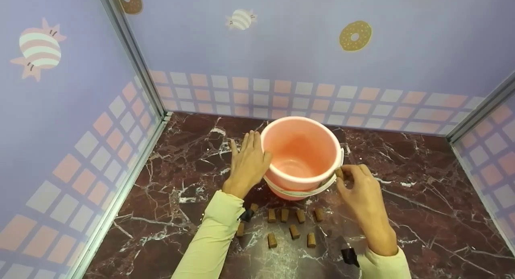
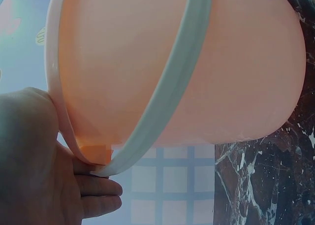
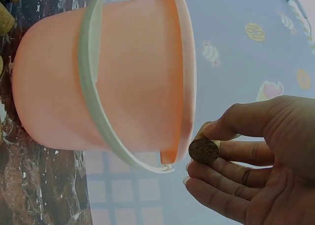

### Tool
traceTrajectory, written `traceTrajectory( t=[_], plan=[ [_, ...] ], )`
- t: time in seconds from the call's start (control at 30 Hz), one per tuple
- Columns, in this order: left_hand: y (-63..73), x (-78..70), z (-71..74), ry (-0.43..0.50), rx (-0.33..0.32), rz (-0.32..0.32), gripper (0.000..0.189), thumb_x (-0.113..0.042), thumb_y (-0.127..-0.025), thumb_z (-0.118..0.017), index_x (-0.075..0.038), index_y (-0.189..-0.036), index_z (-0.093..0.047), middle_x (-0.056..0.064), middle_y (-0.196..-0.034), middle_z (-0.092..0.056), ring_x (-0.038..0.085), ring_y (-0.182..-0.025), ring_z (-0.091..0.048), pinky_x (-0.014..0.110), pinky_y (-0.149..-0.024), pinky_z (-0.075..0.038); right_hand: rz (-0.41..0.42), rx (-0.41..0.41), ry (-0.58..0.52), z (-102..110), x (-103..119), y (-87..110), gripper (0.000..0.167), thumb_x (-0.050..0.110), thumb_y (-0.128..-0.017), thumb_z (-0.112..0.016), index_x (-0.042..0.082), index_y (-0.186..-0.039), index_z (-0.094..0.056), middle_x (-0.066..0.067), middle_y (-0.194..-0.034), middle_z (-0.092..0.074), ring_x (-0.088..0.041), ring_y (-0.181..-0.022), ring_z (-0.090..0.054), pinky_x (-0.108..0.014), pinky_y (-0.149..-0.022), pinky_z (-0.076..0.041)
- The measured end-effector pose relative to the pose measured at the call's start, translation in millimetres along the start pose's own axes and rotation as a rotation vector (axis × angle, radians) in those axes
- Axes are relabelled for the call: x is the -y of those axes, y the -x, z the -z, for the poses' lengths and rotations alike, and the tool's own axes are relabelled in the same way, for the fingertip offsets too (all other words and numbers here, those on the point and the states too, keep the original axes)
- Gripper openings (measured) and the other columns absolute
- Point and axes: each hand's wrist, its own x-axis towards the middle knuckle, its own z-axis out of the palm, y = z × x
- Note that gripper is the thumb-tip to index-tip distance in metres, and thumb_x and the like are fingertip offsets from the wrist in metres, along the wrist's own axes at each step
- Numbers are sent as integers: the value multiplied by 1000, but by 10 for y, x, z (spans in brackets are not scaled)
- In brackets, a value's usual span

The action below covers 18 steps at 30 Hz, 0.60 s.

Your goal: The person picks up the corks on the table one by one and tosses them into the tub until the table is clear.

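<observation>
Lilac wall panels (image 1: 289, 57), printed with wrapped sweets (image 1: 241, 19) and ring doughnuts (image 1: 363, 40), a checked band (image 1: 240, 83) of pink and pale squares along the foot; grey metal strips (image 1: 130, 45) at the corners; marbled tabletop (image 1: 173, 230), dark red-brown with white veining.

Item: one bucket (image 1: 295, 186), pink outside, more orange within; upright at the middle of the tabletop, towards the back panel; pale rim, its mouth facing up; white handle (image 2: 170, 89) lowered across the front of the body.

Item: corks, brown and tapered, nine counted on the tabletop in front of the bucket; five in a loose back row, such as the cork (image 1: 284, 215) near its middle; four nearer the person, such as the cork (image 1: 272, 240) at the front; the two leftmost lie close by the left sleeve (image 1: 213, 238).

Item: hands, two, bare; left hand (image 1: 249, 160) with fingers straight, laid against the bucket's left side at the rim; right hand (image 1: 362, 194) pinching one further cork (image 3: 204, 148) between thumb and fingers, held just outside the rim at the right.

Item: sleeves, pale yellow, the right sleeve (image 1: 384, 267) partly in view; a black strap (image 1: 349, 256) beside it.
</observation>
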Motion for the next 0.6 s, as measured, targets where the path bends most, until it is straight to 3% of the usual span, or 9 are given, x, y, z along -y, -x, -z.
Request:
traceTrajectory(
  t=[0.6],
  plan=[
    [1,-7,9,-17,1,1,71,-37,-109,-35,5,-165,-23,20,-172,-21,34,-160,-19,63,-127,4,-22,43,-52,-36,57,-161,24,-12,-82,-78,-12,-105,-71,-22,-95,-66,-37,-82,-69,-54,-76,-61]
  ],
)
